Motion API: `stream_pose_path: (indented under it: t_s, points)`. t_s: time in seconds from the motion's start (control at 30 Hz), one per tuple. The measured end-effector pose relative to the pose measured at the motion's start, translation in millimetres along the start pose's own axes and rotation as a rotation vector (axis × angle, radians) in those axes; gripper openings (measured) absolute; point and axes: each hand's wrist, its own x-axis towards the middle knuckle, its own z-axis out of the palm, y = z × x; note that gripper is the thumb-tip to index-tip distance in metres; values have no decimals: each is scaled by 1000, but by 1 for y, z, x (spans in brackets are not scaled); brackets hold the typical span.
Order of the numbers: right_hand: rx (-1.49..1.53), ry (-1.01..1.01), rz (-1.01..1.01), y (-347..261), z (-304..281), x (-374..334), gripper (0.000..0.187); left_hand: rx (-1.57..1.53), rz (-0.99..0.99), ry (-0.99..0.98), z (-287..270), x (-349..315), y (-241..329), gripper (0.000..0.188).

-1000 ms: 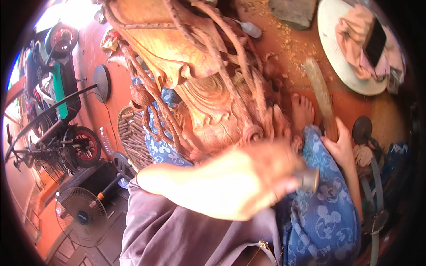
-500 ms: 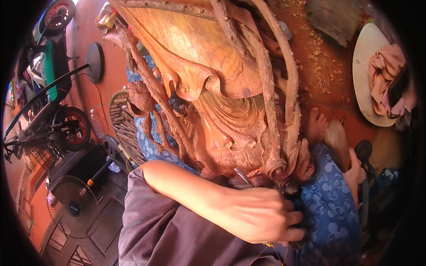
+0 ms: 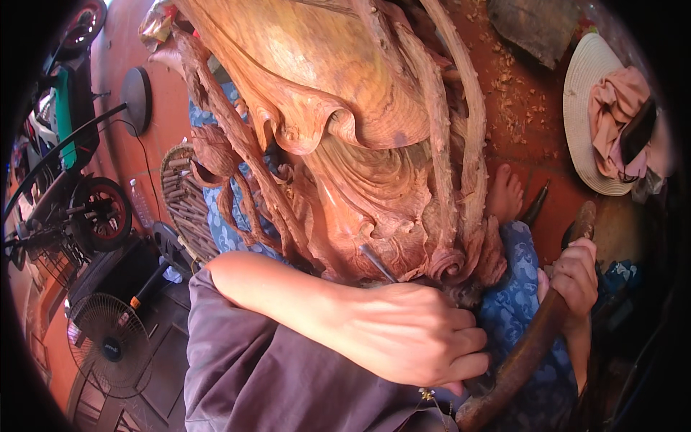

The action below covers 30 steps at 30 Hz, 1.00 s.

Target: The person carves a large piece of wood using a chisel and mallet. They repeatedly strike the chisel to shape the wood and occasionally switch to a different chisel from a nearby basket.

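Note:
My left hand [image 3: 417,335] is closed around a chisel [image 3: 377,262], whose metal shaft slants up-left against the lower edge of a large wood carving [image 3: 381,173]. The carving has curling folds and is framed by long knobbly stems. At the right, my right hand [image 3: 574,282] grips a brown wooden club used as a mallet [image 3: 529,342] near its upper end. The mallet's thick lower end lies beside the chisel's butt below my left hand; whether they touch I cannot tell. The chisel's tip is hard to make out against the wood.
A bare foot [image 3: 506,193] rests beyond the carving, near a dark pointed tool [image 3: 535,207]. Wood shavings [image 3: 515,108] litter the tiled floor. A white hat [image 3: 586,115] with pink cloth lies at right. At left stand a fan [image 3: 109,347], a wicker basket [image 3: 180,194] and a bicycle [image 3: 101,212].
The mallet, blurred and near the foot before, has swung down to beside the chisel's butt. My left hand still holds the chisel. The whole view has shifted slightly.

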Motion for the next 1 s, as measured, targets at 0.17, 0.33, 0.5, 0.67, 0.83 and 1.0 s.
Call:
stream_pose_path:
  t_s: [0.17,0.33,0.5,0.67,0.83,1.0]
  points:
    - [16,-8,-23,0,2,5,29,-35,89,-49,3,-7,-2,31]
    - [28,-38,-23,-3,5,12,26,-111,112,-94,10,-14,-7,34]
    - [85,-98,-44,2,9,15,25,-75,92,-127,11,-18,-8,36]
    - [67,-91,-24,-7,6,17,25,-26,104,-136,5,-17,-13,30]
    - [132,-75,-94,-2,17,16,28,199,13,5,20,-14,-9,16]
    - [96,-43,-143,-8,21,18,30,136,53,58,17,-22,-2,18]
